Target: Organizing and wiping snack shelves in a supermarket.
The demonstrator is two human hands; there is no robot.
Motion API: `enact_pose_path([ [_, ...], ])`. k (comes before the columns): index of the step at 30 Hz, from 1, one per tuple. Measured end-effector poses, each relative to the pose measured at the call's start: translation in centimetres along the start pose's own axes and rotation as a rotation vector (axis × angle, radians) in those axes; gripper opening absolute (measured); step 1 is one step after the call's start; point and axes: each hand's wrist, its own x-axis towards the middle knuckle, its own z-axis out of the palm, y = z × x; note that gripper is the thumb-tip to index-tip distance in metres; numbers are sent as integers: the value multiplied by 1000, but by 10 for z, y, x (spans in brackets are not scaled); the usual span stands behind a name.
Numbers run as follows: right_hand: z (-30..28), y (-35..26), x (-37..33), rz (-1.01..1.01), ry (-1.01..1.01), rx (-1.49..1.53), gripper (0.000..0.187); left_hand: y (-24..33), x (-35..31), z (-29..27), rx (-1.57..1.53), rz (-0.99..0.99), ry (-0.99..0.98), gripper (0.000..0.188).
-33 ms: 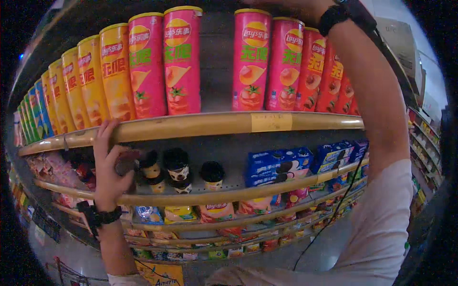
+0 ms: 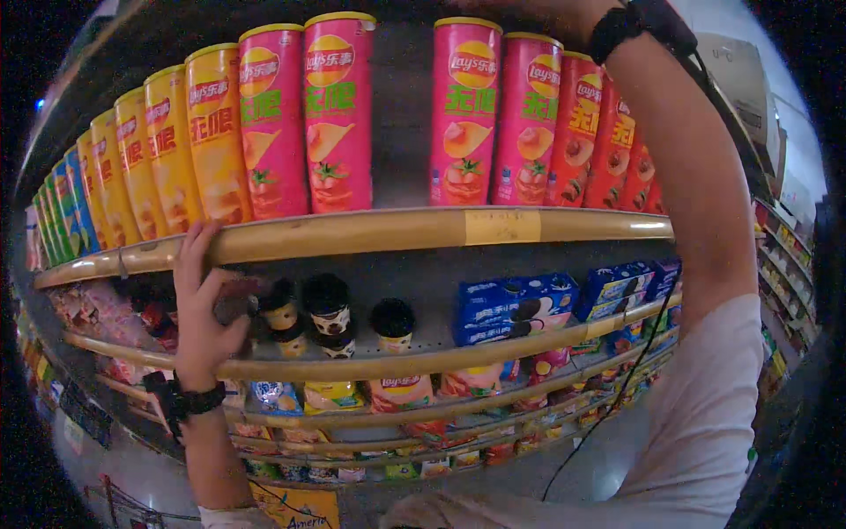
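My left hand [image 2: 208, 322] is raised at the shelf front, its fingertips touching the tan shelf edge [image 2: 352, 234] below a yellow chip can [image 2: 213, 132]. Its fingers are spread, and a dark shape in shadow beside the thumb is too dim to make out. My right hand [image 2: 555, 12] reaches up over the tops of the pink chip cans [image 2: 464, 115] right of the middle. Its fingers are dark and cut off by the upper picture edge, so their grip is hidden. A gap separates these cans from another pink chip can [image 2: 339, 115] on the left.
Red chip cans [image 2: 577, 132] stand behind my right forearm. One shelf down are black-lidded cups [image 2: 326, 304] and blue cookie boxes [image 2: 511, 309], with chip bags [image 2: 401, 392] below them. A black cable [image 2: 617, 397] hangs at the right.
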Motion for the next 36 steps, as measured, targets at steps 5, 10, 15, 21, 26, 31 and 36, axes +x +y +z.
enact_pose_path([
  [5,13,-45,-6,-278,-45,-153,57,0,-4,-6,14,-21,-21,27],
  [10,44,-52,47,-350,-126,-211,64,0,1,0,-23,-10,-20,27],
  [15,56,-63,50,-343,-287,-97,65,-2,-2,-11,8,-11,-43,27],
  [21,46,-45,58,-252,-235,-73,61,2,1,-4,-27,11,-12,27],
  [26,43,-25,61,-263,-332,25,62,2,0,-4,0,-4,-29,26],
  [31,40,-41,34,-89,-259,-66,66,1,0,-5,28,6,-15,26],
  [36,33,-41,12,-111,-228,-71,66,1,1,-2,12,4,-9,25],
])
